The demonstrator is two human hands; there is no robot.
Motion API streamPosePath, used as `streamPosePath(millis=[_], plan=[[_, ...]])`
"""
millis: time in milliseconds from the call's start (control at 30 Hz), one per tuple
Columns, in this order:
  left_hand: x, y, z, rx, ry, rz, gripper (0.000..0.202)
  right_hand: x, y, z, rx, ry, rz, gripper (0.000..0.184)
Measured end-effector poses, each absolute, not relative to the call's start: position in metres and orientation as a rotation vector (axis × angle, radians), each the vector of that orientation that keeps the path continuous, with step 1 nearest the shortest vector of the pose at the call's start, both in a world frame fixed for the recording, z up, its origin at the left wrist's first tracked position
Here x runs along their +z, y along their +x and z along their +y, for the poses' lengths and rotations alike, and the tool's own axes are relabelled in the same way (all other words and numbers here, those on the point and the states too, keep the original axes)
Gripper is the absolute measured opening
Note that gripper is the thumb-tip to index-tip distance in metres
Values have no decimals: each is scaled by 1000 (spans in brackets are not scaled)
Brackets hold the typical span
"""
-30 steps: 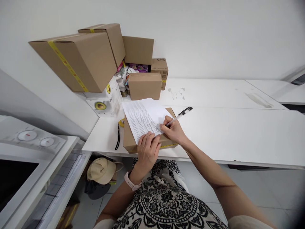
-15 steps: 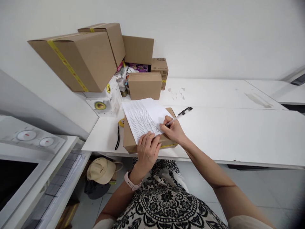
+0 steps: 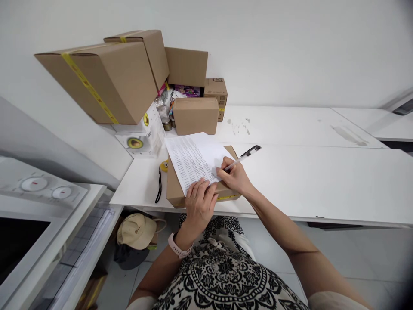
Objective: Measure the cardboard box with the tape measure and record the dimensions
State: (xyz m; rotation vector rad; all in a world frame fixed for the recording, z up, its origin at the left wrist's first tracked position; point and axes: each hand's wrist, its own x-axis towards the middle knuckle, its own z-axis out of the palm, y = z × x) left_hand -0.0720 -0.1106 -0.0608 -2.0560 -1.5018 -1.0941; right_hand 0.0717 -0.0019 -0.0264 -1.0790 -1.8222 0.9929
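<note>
My right hand (image 3: 236, 175) grips a pen (image 3: 247, 154) with a clear barrel and a black end. Its tip meets the lower right of a white paper sheet (image 3: 190, 157), where the fingers partly hide it. Columns of small writing cover the left part of the sheet. My left hand (image 3: 200, 199) lies flat, fingers stretched out, over the sheet's lower edge. Beneath the paper is a cardboard box (image 3: 176, 196) with yellow tape along its front, set at the edge of the white table (image 3: 300, 181).
A yellow tape measure (image 3: 164, 165) with a black strap lies left of the box. Large cardboard boxes (image 3: 129, 82) sit on white avocado-print boxes (image 3: 142, 144) at the back left. A microwave (image 3: 35, 202) stands at the left; a beige cap (image 3: 137, 231) is below the table.
Both hands, the pen and the paper stay almost where they were. The view has shifted very slightly.
</note>
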Motion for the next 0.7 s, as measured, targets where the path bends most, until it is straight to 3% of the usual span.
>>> streamPosePath(millis=[233, 433, 700], plan=[[-62, -73, -111, -1082, -2068, -1510, 29, -14, 69, -6, 999, -1040, -1594, 27], [-61, -73, -110, -1076, -2057, -1484, 26, -12, 72, 0, 1290, -962, -1524, 35], [-61, -73, -109, -1097, -2061, -1481, 27, -12, 72, -1, 1152, -957, -1700, 34]])
